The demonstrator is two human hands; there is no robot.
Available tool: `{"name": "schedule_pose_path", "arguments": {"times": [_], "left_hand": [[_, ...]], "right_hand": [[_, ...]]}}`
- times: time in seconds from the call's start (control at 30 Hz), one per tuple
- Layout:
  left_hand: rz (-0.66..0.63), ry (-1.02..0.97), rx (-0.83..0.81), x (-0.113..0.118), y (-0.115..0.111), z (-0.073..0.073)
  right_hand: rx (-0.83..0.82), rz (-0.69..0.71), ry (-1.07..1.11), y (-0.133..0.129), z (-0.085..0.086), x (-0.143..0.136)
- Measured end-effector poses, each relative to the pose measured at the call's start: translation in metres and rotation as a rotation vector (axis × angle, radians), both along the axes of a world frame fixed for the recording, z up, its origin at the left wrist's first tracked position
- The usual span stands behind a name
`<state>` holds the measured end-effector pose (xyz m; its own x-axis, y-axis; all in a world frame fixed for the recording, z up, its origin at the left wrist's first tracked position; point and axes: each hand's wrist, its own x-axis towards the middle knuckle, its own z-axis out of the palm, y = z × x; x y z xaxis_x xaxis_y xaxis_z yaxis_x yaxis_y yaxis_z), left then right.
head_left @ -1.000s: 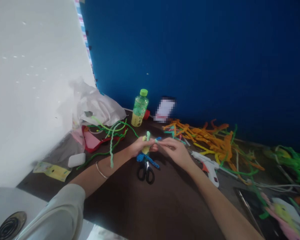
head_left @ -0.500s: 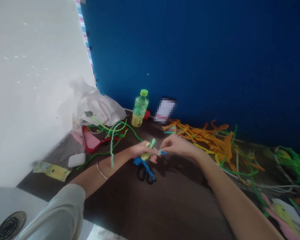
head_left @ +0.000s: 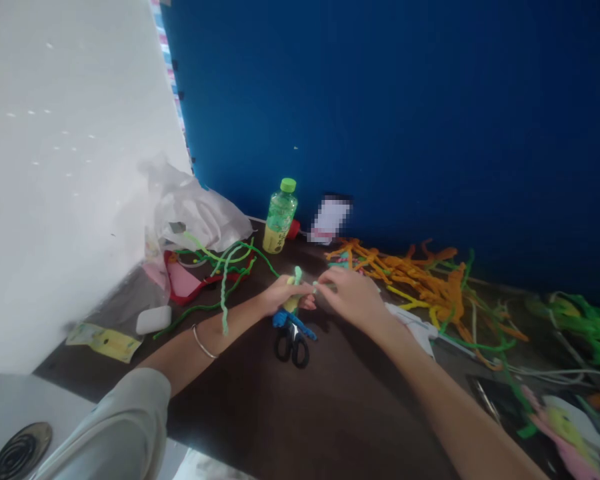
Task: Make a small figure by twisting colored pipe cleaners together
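The left hand (head_left: 280,295) holds a small fuzzy toy-like thing with yellow, light green and blue parts (head_left: 291,304). Its light green end pokes up above the left fingers (head_left: 307,303), and its blue part hangs just below them. The left fingers are closed around its yellow middle.

The right hand (head_left: 353,295) is just beside it. The right fingers (head_left: 326,277) are bent in close to a tiny pale bit at the left fingertips. It is too blurry to tell if they are pinched on it or a little apart.

The scissors with black handles (head_left: 293,339) lie right below the left fingers, under the blue part, on the dark brown counter (head_left: 260,407). Past the fingers stands a see-through green bottle with a green cap (head_left: 280,220), and a phone with a blurry screen (head_left: 330,219) is near it. A messy pile of orange fuzzy sticks (head_left: 400,268) is to the right of the fingers. A white plastic tool (head_left: 416,325) is partly hidden by the right arm. Twisty green fuzzy sticks (head_left: 224,293) and a small white rounded case (head_left: 153,321) are to the left of the fingers.
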<state>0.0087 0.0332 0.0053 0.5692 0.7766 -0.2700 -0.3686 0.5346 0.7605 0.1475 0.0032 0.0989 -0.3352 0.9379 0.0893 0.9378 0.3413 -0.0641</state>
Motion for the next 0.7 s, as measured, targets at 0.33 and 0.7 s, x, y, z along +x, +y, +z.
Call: {"name": "schedule_pose_path", "arguments": {"times": [0.33, 0.7], "left_hand": [[0.031, -0.164, -0.042, -0.005, 0.004, -0.002], [-0.154, -0.149, -0.033, -0.008, 0.001, -0.001]], "right_hand": [[-0.065, 0.11, 0.329, -0.006, -0.017, 0.013], [-0.279, 0.077, 0.441, 0.006, -0.019, 0.025]]}}
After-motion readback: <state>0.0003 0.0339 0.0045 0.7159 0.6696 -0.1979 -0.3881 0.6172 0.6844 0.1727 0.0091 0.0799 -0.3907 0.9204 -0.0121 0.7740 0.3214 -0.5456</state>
